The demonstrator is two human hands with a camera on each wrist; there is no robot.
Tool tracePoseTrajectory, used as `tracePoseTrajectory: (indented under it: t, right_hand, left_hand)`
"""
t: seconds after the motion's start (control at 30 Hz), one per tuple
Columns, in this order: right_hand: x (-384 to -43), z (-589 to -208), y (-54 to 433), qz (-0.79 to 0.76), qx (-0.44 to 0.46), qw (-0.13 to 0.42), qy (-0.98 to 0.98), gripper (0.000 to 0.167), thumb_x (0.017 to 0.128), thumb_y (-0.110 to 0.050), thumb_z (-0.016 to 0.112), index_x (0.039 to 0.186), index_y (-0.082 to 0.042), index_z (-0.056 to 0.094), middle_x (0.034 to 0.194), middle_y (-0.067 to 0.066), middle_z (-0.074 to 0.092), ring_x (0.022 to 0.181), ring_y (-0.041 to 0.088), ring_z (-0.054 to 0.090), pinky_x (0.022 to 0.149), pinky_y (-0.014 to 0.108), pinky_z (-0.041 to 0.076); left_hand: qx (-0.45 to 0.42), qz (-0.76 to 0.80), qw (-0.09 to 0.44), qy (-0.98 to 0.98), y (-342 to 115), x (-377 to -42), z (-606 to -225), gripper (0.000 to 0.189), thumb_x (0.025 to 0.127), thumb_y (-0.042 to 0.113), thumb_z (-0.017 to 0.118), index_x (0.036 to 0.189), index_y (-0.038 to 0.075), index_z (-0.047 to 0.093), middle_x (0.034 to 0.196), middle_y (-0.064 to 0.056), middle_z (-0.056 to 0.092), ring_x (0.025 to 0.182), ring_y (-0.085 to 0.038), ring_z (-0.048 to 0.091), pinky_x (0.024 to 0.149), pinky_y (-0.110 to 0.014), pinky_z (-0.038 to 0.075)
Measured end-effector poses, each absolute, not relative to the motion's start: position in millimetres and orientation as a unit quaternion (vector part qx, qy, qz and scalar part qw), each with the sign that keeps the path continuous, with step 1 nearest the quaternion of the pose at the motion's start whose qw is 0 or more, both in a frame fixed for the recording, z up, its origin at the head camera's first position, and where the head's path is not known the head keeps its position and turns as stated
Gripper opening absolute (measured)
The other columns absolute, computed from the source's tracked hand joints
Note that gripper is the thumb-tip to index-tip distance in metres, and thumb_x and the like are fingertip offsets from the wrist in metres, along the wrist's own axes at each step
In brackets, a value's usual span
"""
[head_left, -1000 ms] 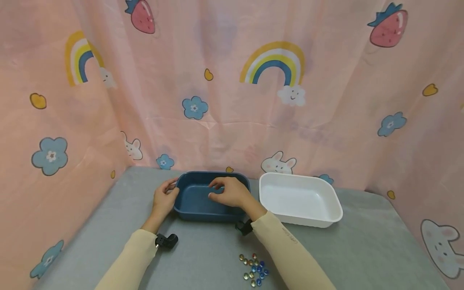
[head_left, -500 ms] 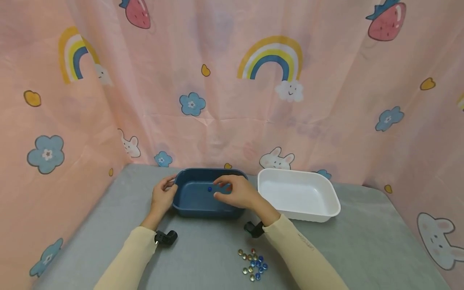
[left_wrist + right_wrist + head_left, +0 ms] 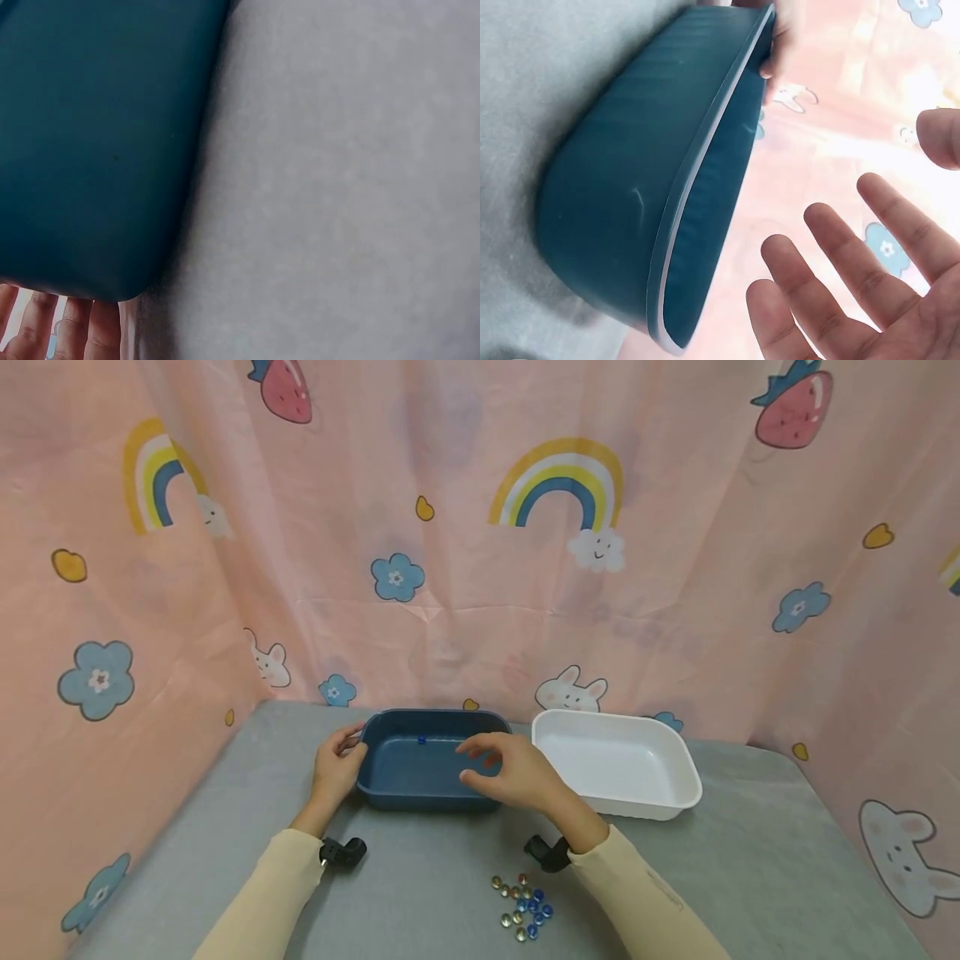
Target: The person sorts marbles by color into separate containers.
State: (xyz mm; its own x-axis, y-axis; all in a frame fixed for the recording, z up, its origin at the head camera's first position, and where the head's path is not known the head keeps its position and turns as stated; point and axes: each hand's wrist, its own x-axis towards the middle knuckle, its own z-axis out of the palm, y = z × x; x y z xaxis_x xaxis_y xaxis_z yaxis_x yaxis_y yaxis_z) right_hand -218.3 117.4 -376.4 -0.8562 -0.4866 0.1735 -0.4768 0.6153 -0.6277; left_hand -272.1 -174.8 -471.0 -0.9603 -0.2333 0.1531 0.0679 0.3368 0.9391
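Note:
A dark blue plastic bin (image 3: 427, 802) stands on the grey cloth, with one blue marble (image 3: 422, 740) inside near its back wall. My left hand (image 3: 337, 766) holds the bin's left end, thumb at the rim and fingers along the outer wall. In the left wrist view, its fingers (image 3: 71, 330) show at the end wall. Over the bin's right side is my right hand (image 3: 517, 770), holding nothing. The right wrist view shows its fingers (image 3: 855, 277) spread and apart from the bin's rim (image 3: 676, 217).
To the right of the blue bin stands a white bin (image 3: 622, 768). Several loose marbles (image 3: 522, 906), blue, yellowish and one reddish, lie in a cluster on the grey cloth (image 3: 420, 893) near the front. A pink patterned curtain (image 3: 480, 635) hangs behind.
My right hand has moved right inside the blue bin's outline, its fingers wider apart. A blue marble has come into view in the bin and rolled back and left. My left hand stays.

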Motion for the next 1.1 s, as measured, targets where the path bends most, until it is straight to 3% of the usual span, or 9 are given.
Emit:
tracePoseTrajectory:
  t: [0.37,0.63,0.9,1.1]
  right_hand:
    - [-199.2,-373.4,131.3,-0.323,-0.28,-0.021,0.904,0.031,0.086,-0.034,0.069,0.116,-0.025,0.067,0.115,-0.007,0.068,0.09,0.011,0.063,0.074,0.028,0.051]
    - [-188.3,-373.7,140.0,-0.341,-0.287,-0.016,0.895,0.028,0.086,-0.03,0.07,0.113,-0.024,0.068,0.109,-0.008,0.07,0.089,0.015,0.065,0.062,0.021,0.047]
    - [-177.3,-376.9,149.9,-0.349,-0.303,-0.025,0.886,0.024,0.086,-0.026,0.07,0.109,-0.019,0.07,0.103,-0.005,0.072,0.087,0.016,0.065,0.069,0.026,0.051]
    - [-168.9,-381.6,156.2,-0.347,-0.288,-0.035,0.892,0.021,0.083,-0.024,0.071,0.105,-0.023,0.071,0.097,-0.01,0.071,0.083,0.006,0.063,0.068,0.026,0.05]
  left_hand:
    - [0.053,-0.572,0.129,-0.808,-174.9,-271.0,-471.2,0.04,0.091,0.008,0.054,0.13,0.007,0.06,0.122,-0.023,0.064,0.107,-0.03,0.06,0.07,-0.014,0.043]
    - [0.05,-0.572,0.132,-0.808,-175.7,-272.2,-472.2,0.039,0.091,0.008,0.054,0.13,0.007,0.06,0.122,-0.023,0.064,0.103,-0.031,0.062,0.07,-0.013,0.043]
    - [0.054,-0.571,0.135,-0.808,-174.5,-272.1,-472.0,0.04,0.089,0.007,0.056,0.129,0.008,0.061,0.119,-0.022,0.066,0.096,-0.028,0.063,0.069,-0.015,0.044]
    - [0.056,-0.565,0.131,-0.813,-174.8,-271.3,-470.0,0.04,0.09,0.008,0.054,0.129,0.008,0.06,0.119,-0.023,0.065,0.096,-0.027,0.063,0.069,-0.015,0.044]
